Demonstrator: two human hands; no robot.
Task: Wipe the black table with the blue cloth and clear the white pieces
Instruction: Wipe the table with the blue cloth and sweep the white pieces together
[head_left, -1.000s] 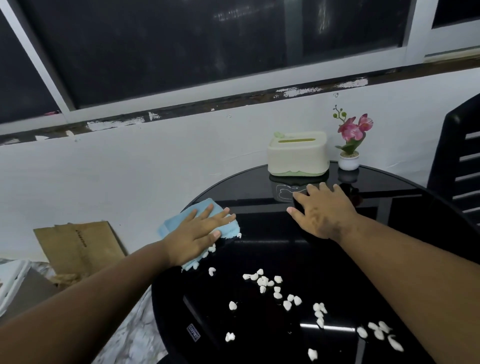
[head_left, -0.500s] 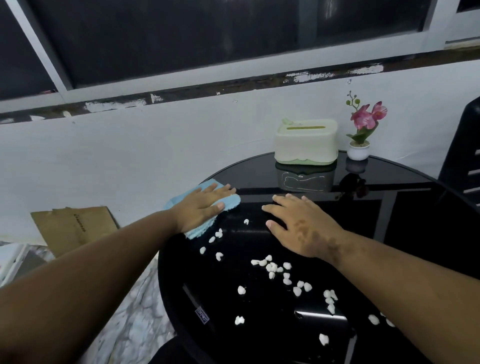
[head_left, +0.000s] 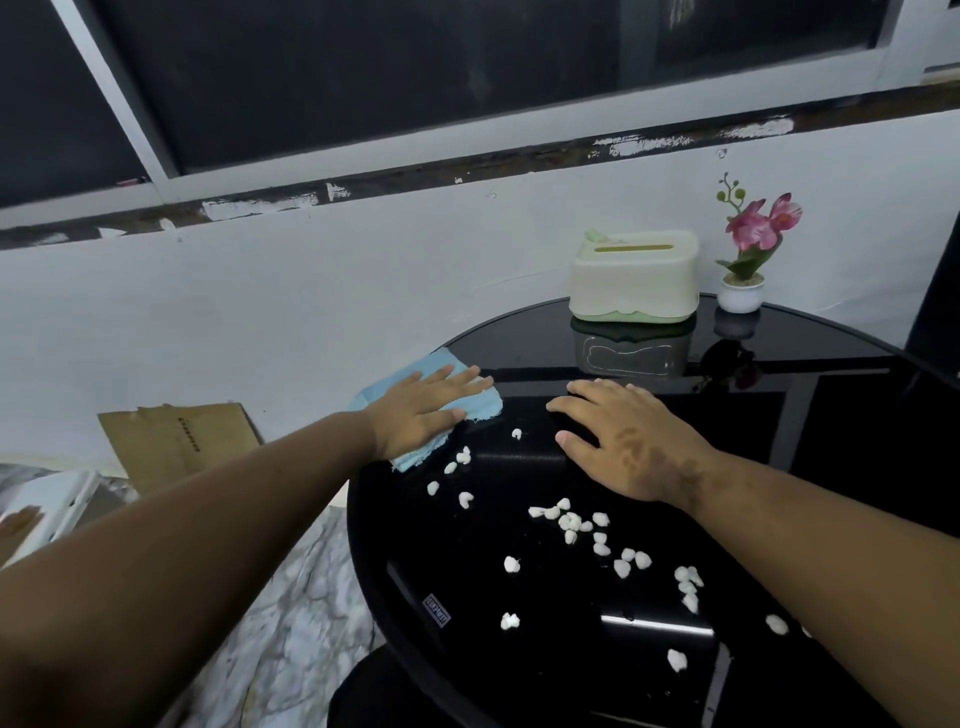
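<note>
Black table (head_left: 519, 675): blue cloth (head_left: 480, 402) under L hand (head_left: 421, 410) fingers (head_left: 462, 376).

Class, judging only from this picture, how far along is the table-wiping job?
Done: nothing visibly. In hand: the left hand presses the blue cloth flat at the black table's left edge; the right hand rests flat on the top. Left: the white pieces lie scattered across the near half.

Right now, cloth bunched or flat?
Flat: the blue cloth lies spread at the table edge, under the left hand's straight fingers.
</note>
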